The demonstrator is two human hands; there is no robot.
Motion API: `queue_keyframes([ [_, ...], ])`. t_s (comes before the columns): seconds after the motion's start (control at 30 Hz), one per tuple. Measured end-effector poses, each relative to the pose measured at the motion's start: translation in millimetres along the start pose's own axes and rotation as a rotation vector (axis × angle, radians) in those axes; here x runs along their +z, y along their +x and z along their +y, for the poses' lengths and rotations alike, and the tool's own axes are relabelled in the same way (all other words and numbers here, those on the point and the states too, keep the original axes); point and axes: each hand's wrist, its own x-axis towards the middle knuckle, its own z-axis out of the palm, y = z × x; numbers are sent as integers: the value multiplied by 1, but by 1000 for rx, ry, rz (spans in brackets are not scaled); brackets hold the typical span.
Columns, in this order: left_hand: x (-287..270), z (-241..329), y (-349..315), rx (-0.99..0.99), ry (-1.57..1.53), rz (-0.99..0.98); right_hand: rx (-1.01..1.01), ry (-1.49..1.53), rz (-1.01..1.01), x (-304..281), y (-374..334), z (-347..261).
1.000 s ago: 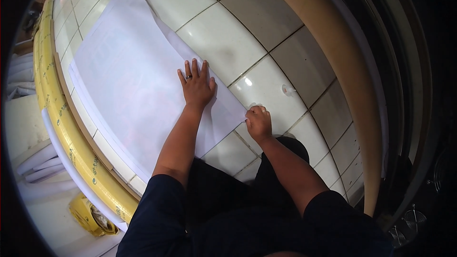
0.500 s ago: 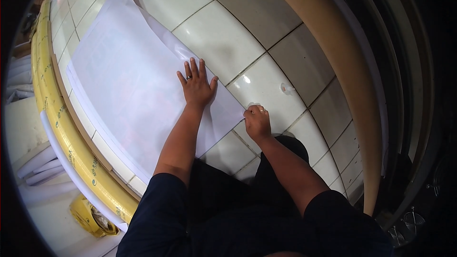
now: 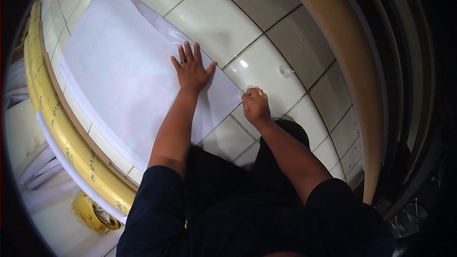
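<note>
A large white sheet (image 3: pixel 119 62) lies across the tiled floor, its far right edge lifted in a curl. My left hand (image 3: pixel 192 72) rests flat on it near the right edge, fingers spread, a dark ring on one finger. At the sheet's near right corner my right hand (image 3: pixel 256 104) is closed, its fingers pinching that corner. A small clear piece (image 3: pixel 253 87) shows just beyond my right hand; I cannot make out what it is. Another small translucent round piece (image 3: pixel 285 71) lies on the tiles farther right.
Long rolls in yellow wrapping (image 3: pixel 71 147) run along the left side. Beyond them lie white rolls (image 3: pixel 45 166) and a crumpled yellow wrapper (image 3: pixel 93 212). A long tan roll (image 3: pixel 345 52) curves along the right. Wire fan guards (image 3: pixel 415 212) are at the lower right.
The view has shifted slightly, so the scene sits a little higher in it. My hands keep about the same places on the sheet.
</note>
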Motion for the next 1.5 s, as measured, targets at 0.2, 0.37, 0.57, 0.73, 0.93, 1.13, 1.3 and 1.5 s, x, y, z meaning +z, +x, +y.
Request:
queue_keyframes([
  [0.2,-32,1,-1,-2,102,-255,32,221,-119,-8,13,-30],
  [0.37,-16,6,3,0,141,-187,-31,-56,-192,31,49,-48],
  [0.57,-21,10,-6,35,125,-171,-53,-289,-369,30,28,-32],
  [0.73,14,47,-56,144,20,-95,-32,-215,-452,10,6,-22],
  [0.93,6,85,-75,196,-89,-93,651,213,63,-31,-44,104],
  [1.13,36,93,-135,298,-88,-105,719,265,268,-44,23,122],
  [1.3,37,93,-150,312,-152,-128,503,528,66,-17,37,84],
  [1.5,40,99,-157,293,-100,-147,-277,267,-319,8,75,28],
])
